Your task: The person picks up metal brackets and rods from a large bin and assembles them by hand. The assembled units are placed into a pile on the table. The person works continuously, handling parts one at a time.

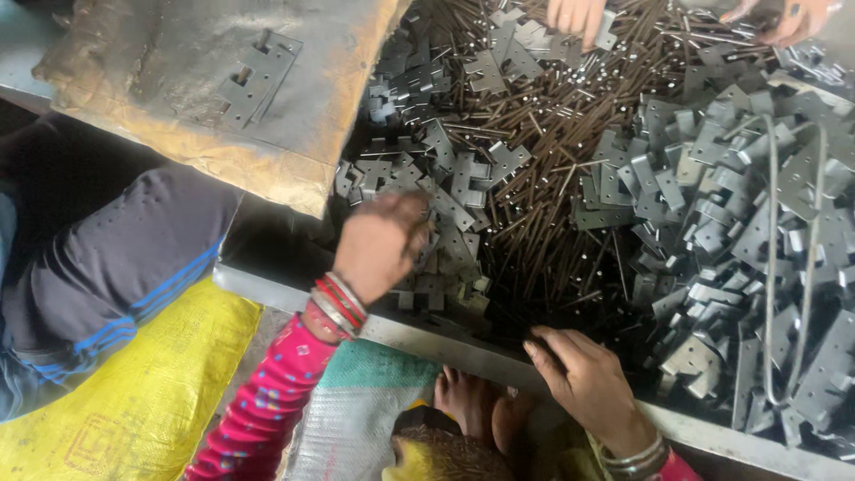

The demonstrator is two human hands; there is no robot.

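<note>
A shallow metal tray holds heaps of grey hinge leaves and a spread of thin brown pins. My left hand, in a pink sleeve with bangles at the wrist, reaches over the tray's near rim. Its fingers are curled on a grey hinge leaf in the pile. My right hand, also with bangles, lies on the near rim with its fingers stretched toward the pins and nothing in it.
Another person's hands work at the tray's far side. A worn board at upper left carries one assembled hinge. A seated person's dark-trousered leg and a yellow sack are at left. A bent wire loop lies on the right pile.
</note>
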